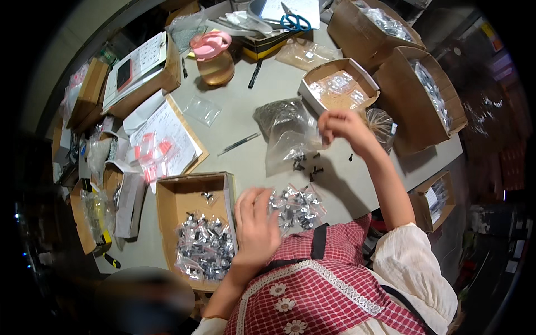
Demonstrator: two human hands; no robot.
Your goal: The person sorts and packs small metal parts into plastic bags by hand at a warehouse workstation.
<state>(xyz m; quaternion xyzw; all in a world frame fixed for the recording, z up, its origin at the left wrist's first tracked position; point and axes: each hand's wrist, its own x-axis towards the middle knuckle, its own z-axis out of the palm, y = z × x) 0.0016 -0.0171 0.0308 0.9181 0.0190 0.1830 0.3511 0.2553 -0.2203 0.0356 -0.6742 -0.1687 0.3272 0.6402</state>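
Observation:
My left hand (257,226) is at the right edge of a shallow cardboard box (171,195), fingers stretched out and slightly blurred. Inside the box lie many small clear packets (206,245) of dark and silvery hardware. Just right of that hand, more filled packets (297,207) are heaped on the table's near edge. My right hand (345,129) hovers by the mouth of a clear bag (283,125) of small dark pieces, its fingers curled together; whatever they may hold is hidden. Several loose black screws (316,169) lie below the bag.
A white-sided carton (335,66) with clear plastic stands behind my right hand. Large cardboard boxes (421,106) line the right side. Farther back are a pink-lidded jug (213,64) and blue-handled scissors (296,22). A pen (239,144) and written papers (178,134) lie left.

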